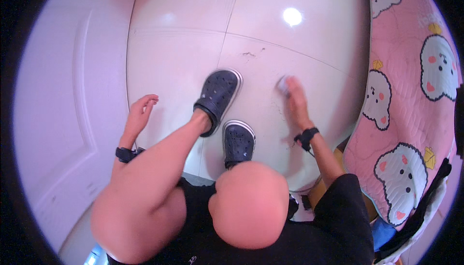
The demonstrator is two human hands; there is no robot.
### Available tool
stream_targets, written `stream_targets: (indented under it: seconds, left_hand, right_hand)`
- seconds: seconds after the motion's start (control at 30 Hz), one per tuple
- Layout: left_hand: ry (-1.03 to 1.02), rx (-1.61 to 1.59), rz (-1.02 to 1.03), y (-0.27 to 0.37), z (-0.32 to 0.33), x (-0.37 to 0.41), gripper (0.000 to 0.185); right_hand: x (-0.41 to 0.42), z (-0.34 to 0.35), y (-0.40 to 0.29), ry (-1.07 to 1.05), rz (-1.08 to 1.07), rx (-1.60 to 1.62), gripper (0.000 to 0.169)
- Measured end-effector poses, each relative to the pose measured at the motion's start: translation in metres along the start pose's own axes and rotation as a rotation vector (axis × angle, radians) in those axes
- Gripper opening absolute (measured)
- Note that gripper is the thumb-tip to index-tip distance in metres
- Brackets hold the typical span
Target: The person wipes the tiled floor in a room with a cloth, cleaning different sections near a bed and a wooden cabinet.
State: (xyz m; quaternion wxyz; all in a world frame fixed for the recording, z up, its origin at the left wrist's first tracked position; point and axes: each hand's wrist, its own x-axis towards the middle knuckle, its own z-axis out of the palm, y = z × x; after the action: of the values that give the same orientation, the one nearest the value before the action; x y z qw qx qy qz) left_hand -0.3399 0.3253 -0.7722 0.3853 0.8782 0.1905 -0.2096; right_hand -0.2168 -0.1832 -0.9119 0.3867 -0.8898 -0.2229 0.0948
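Observation:
My right hand is low over the pale tiled floor, its fingers around a small whitish object, perhaps a wad or cloth; motion blur hides what it is. Dark specks and smudges mark the tiles ahead of my feet and beside that hand. On the other side, my left hand hangs beside my bent leg with curled fingers and nothing visible in it. Between the hands are my feet in dark clogs, one farther forward than the other.
A white panelled door stands along the left. To the right hangs a pink quilted cover with white bear faces, over what may be a bed. Black and white fabric lies at the lower right, near something blue.

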Motion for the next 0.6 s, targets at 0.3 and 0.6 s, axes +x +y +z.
stream_targets:
  seconds: [0.3, 0.6]
  left_hand:
    - [0.08, 0.012, -0.096, -0.043, -0.043, -0.053, 0.025]
    - [0.111, -0.062, -0.209, -0.09, -0.045, -0.096, 0.024]
  right_hand:
    - [-0.008, 0.039, -0.02, -0.375, -0.11, 0.229, 0.043]
    - [0.078, 0.019, -0.01, 0.243, 0.136, -0.076, 0.051]
